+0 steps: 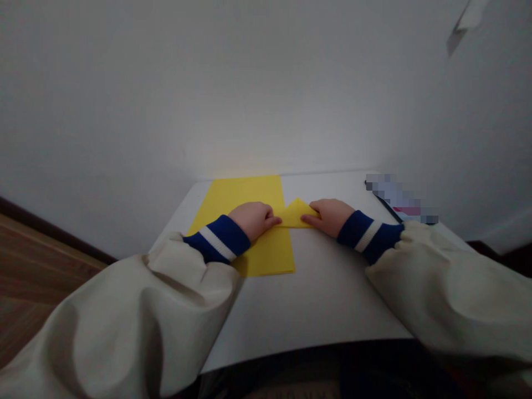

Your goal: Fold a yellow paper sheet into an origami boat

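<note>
A small piece of yellow paper [296, 213], folded to a triangle with its point away from me, is held between both hands just above the table. My left hand [254, 219] is closed on its left corner, thumb on top. At the right corner, my right hand [330, 215] pinches it between thumb and curled fingers. Larger yellow sheets [245, 191] lie flat on the table under my left hand and forearm, which cover part of them.
The white table [316, 299] stands against a pale wall [266, 83]. A dark-edged flat object [394, 197], partly blurred out, lies at the table's right edge. Brown wooden furniture [37, 293] is at the left.
</note>
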Action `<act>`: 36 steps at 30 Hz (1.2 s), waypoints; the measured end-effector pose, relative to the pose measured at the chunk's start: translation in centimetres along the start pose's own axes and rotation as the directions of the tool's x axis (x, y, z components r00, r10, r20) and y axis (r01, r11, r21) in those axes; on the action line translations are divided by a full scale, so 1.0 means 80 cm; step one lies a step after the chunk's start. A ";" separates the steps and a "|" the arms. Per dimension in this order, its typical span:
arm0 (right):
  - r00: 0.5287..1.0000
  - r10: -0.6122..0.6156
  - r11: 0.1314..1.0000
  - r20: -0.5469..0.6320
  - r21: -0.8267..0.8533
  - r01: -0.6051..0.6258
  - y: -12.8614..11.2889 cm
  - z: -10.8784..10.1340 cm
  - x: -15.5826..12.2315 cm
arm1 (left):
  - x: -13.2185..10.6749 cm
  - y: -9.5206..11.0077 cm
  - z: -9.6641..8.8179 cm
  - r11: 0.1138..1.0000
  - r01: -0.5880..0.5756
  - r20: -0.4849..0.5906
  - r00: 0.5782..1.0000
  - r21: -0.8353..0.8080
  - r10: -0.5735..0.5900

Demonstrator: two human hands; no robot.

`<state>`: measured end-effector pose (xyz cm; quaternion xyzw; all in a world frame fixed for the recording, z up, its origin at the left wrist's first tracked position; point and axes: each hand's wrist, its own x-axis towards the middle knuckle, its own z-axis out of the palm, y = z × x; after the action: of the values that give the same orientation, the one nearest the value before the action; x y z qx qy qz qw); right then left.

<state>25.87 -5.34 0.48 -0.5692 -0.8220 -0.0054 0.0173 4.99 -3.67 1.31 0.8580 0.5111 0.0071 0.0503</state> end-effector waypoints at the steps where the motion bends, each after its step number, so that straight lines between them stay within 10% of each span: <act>1: 1.000 0.001 1.000 0.001 -0.009 -0.001 -0.001 -0.001 0.000 | 0.000 0.000 -0.001 1.000 0.001 0.007 1.000 0.019 -0.001; 14: 1.000 0.008 1.000 0.012 -0.012 -0.008 -0.003 -0.004 -0.003 | -0.012 0.012 0.002 0.893 -0.135 -0.165 0.961 0.429 0.224; 36: 1.000 -0.016 0.999 -0.025 0.048 0.017 0.005 0.001 0.000 | -0.009 0.017 -0.001 0.877 -0.197 -0.132 0.951 0.439 0.280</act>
<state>26.22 -5.22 0.40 -0.5615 -0.8264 0.0071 0.0410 5.84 -4.98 1.55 0.9004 0.3928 -0.0144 -0.1863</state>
